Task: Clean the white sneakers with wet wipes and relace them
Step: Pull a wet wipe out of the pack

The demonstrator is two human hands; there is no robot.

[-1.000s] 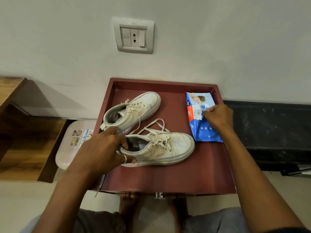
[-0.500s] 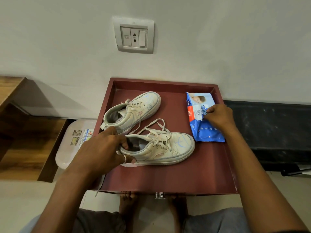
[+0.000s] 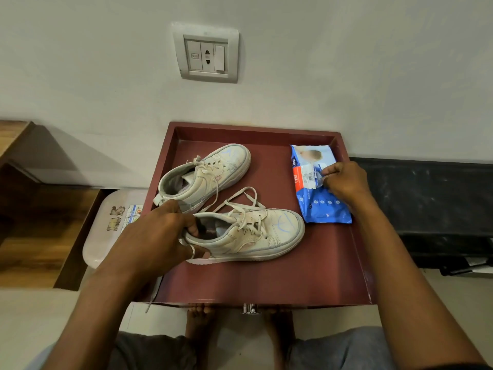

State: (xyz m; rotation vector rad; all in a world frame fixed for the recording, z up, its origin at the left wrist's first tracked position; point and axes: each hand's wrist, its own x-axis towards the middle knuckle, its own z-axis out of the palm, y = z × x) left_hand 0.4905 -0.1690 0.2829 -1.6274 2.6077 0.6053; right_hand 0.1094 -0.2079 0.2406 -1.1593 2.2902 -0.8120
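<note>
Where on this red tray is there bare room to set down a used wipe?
Bare floor runs along the tray's front edge, before the near sneaker, widest in front of the wipes pack. A narrower gap lies between the far sneaker's toe and the pack. The left side is crowded by both sneakers and the left hand.

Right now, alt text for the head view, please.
The left hand grips the heel of the nearer sneaker in a maroon drawer, while the right hand pinches the flap of a blue wet wipes pack. A second sneaker lies behind.
</note>
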